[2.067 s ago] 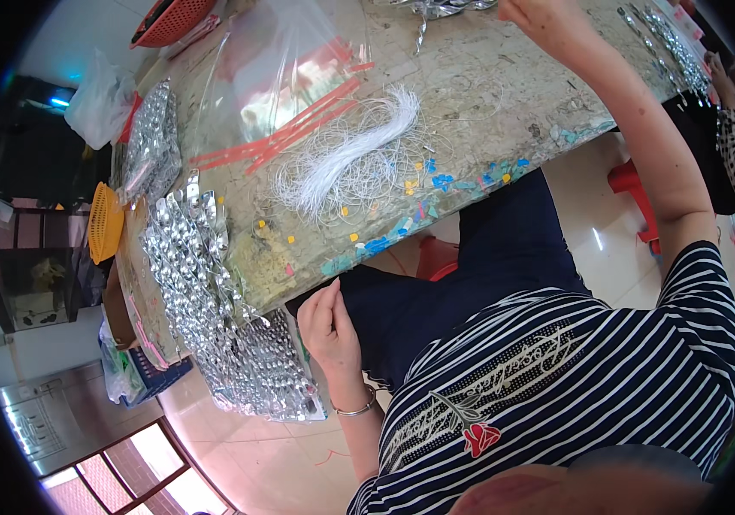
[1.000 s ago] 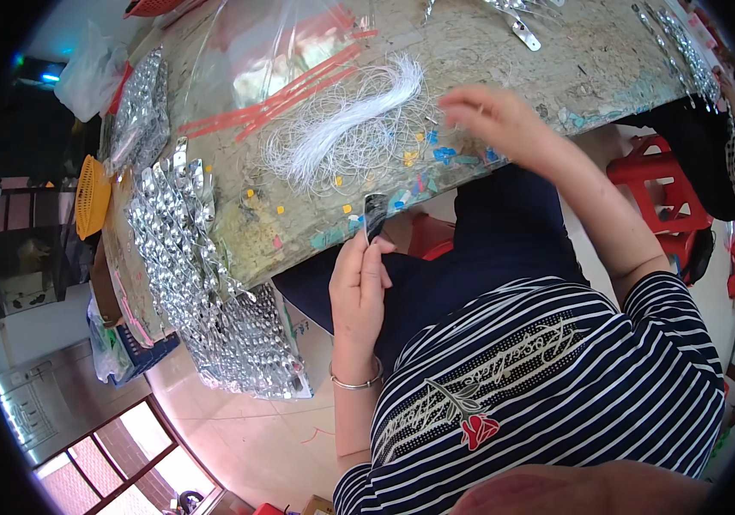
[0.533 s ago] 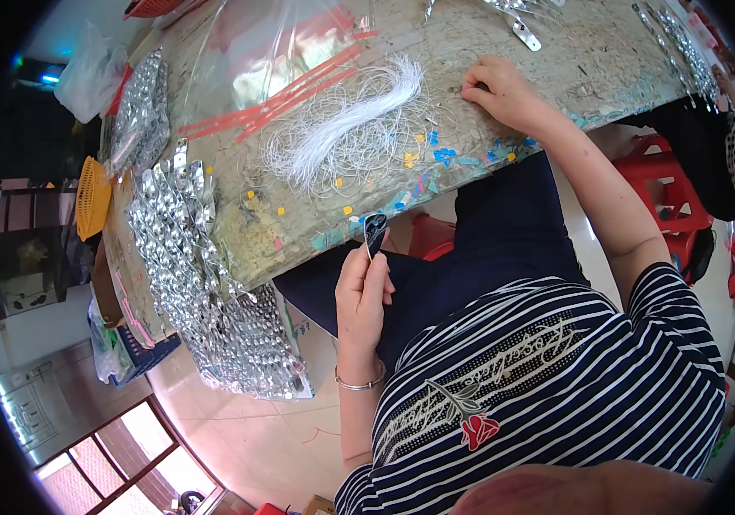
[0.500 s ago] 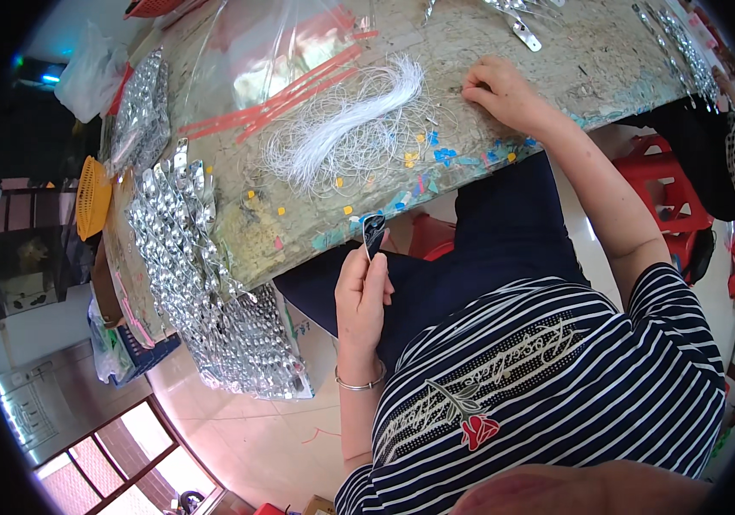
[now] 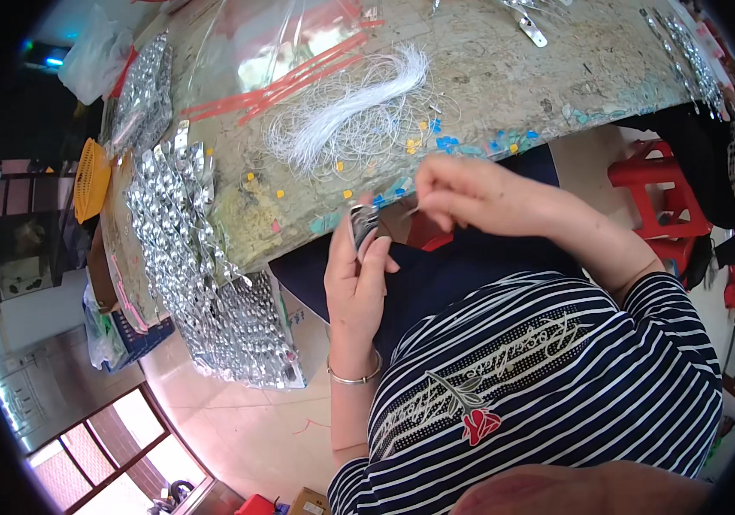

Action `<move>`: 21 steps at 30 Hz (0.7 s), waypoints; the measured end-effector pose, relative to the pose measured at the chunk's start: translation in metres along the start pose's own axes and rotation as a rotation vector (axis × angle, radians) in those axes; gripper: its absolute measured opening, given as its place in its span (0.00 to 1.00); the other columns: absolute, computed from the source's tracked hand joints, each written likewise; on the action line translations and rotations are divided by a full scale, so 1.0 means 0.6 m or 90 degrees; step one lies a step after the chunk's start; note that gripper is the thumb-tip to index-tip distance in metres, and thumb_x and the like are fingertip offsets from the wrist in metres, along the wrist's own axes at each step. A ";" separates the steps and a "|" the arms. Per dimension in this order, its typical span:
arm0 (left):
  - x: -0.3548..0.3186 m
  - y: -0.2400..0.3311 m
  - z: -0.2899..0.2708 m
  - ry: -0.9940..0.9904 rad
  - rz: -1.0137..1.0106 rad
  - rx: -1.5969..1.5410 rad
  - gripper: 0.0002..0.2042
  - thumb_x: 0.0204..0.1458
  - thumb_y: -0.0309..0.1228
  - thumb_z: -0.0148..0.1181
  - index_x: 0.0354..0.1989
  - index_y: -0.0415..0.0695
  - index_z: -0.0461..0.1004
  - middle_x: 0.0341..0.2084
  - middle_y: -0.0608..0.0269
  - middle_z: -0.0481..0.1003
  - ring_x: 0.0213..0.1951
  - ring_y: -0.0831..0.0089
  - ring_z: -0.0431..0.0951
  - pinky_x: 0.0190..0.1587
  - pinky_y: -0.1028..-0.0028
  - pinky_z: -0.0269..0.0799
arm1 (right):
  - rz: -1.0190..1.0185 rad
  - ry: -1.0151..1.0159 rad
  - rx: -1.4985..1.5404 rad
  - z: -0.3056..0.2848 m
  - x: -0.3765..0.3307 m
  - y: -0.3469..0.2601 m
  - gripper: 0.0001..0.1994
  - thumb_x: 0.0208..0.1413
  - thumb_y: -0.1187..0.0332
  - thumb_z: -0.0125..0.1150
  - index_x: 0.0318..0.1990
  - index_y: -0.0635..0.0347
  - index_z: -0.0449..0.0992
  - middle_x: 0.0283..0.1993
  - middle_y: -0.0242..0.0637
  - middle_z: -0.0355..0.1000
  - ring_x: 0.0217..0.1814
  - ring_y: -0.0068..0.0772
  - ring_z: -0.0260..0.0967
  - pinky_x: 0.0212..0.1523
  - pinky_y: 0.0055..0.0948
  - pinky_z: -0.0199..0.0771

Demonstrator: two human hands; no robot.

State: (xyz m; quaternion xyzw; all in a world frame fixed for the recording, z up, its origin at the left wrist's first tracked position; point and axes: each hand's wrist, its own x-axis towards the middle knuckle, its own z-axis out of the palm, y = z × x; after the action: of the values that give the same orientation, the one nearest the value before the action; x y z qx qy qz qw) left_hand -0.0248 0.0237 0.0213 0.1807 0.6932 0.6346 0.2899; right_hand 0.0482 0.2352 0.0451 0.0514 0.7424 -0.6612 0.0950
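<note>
From my end, I judge the work on one piece to be partway: a small, flat, shiny silver-and-black piece [image 5: 364, 225] is up in the left hand [image 5: 354, 292] and being handled, not yet laid down with the others. The left hand is clamped on it, thumb against the fingers, holding it above the lap by the near edge of the worn, paint-flecked grey desk [image 5: 582, 81]. The right hand [image 5: 470, 196] is just beside it, thumb and fingers drawn near each other; something thin and pale shows at the fingertips, but blur keeps me from telling whether they grip it. Plenty appears to be left: a loose, tangled hank of white cord [image 5: 359, 112] lies on the desk, and a few silver metallic strips [image 5: 532, 33] lie at the far side. A thick spread of twisted silver strips [image 5: 170, 206] drapes over the desk's left corner; I can't tell whether those are finished. As for looks, the piece is narrow with a glossy, mirror-like face, one edge bright and the middle dark, tilted upward from the grip; its lower end is hidden by the fingers.
</note>
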 end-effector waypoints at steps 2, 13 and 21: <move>-0.002 0.012 0.007 -0.021 -0.041 -0.013 0.16 0.57 0.24 0.55 0.54 0.38 0.71 0.35 0.67 0.74 0.24 0.87 0.66 0.24 0.87 0.61 | -0.006 -0.039 0.044 0.022 0.010 0.003 0.05 0.64 0.70 0.48 0.36 0.60 0.64 0.25 0.27 0.65 0.28 0.16 0.60 0.30 0.19 0.64; -0.012 0.002 -0.019 0.077 -0.072 -0.026 0.07 0.55 0.28 0.61 0.38 0.39 0.79 0.23 0.73 0.73 0.20 0.91 0.60 0.21 0.86 0.54 | -0.041 -0.011 -0.004 0.013 0.018 0.011 0.05 0.64 0.70 0.48 0.36 0.59 0.64 0.24 0.25 0.65 0.27 0.13 0.59 0.27 0.16 0.58; -0.015 -0.010 -0.042 0.151 -0.082 -0.040 0.07 0.55 0.27 0.61 0.39 0.37 0.77 0.23 0.69 0.73 0.15 0.91 0.57 0.16 0.86 0.47 | 0.037 -0.001 -0.020 0.005 0.012 0.017 0.03 0.64 0.70 0.49 0.38 0.58 0.66 0.25 0.25 0.66 0.27 0.13 0.60 0.29 0.15 0.60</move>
State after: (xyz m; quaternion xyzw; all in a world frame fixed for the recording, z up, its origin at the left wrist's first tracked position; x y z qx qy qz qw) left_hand -0.0330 -0.0020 0.0173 0.0500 0.7124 0.6531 0.2518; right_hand 0.0432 0.2328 0.0334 0.0710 0.7509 -0.6462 0.1161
